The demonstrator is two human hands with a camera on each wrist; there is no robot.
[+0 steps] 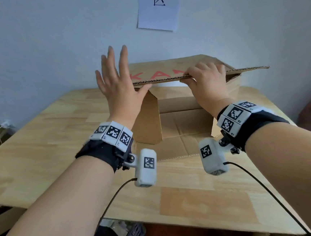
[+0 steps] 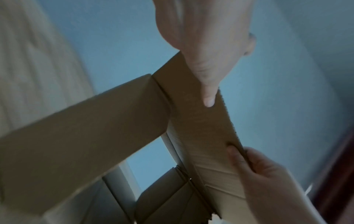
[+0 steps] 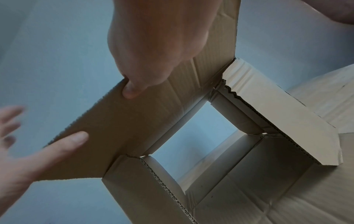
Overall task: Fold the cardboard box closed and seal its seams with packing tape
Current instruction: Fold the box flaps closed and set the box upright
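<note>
Our right hand [image 1: 207, 84] pinches the near edge of the cardboard box's top flap [image 1: 166, 78], thumb beneath and fingers curled over it. Our left hand [image 1: 119, 87] is spread open further along the same edge, fingers straight up, only its thumb under the flap. The cardboard box [image 1: 181, 119] lies on its side on the wooden tabletop [image 1: 50, 146], just beyond both hands, open at both ends so the wall shows through. It is plain brown corrugated board with red lettering on top. A side flap [image 1: 147, 118] stands below our left hand; another flap [image 1: 174, 150] lies flat toward our wrists. A paper sheet [image 1: 159, 7] hangs on the wall beyond.
</note>
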